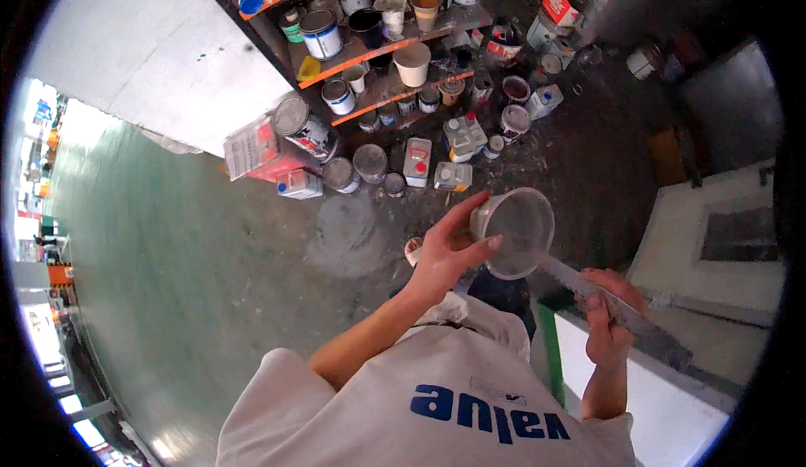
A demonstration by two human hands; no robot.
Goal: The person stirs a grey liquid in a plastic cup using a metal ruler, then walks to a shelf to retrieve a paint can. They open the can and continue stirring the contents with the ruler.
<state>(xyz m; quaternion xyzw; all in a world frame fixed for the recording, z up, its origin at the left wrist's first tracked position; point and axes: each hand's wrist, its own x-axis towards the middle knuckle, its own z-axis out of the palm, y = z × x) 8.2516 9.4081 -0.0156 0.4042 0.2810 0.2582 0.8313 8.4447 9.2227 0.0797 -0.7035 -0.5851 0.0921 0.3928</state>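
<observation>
My left hand (445, 253) is closed round the side of a translucent plastic cup (531, 223), thumb near its rim and fingers on the far side. The cup's mouth faces up toward me; no contents can be made out. In my right hand (606, 320) is a long, flat, greyish stir stick (573, 280), gripped near its middle with the thumb on top. One end of the stick reaches the cup's near right rim. I cannot tell whether its tip goes inside. The other end points away to the lower right.
Ahead, a shelf (395, 45) with orange edges holds several paint cans and cups. More cans and jugs (417, 162) stand on the stained floor before it. A white wall panel (168, 47) rises at the left. A white surface (625, 396) with a green edge lies close at my right.
</observation>
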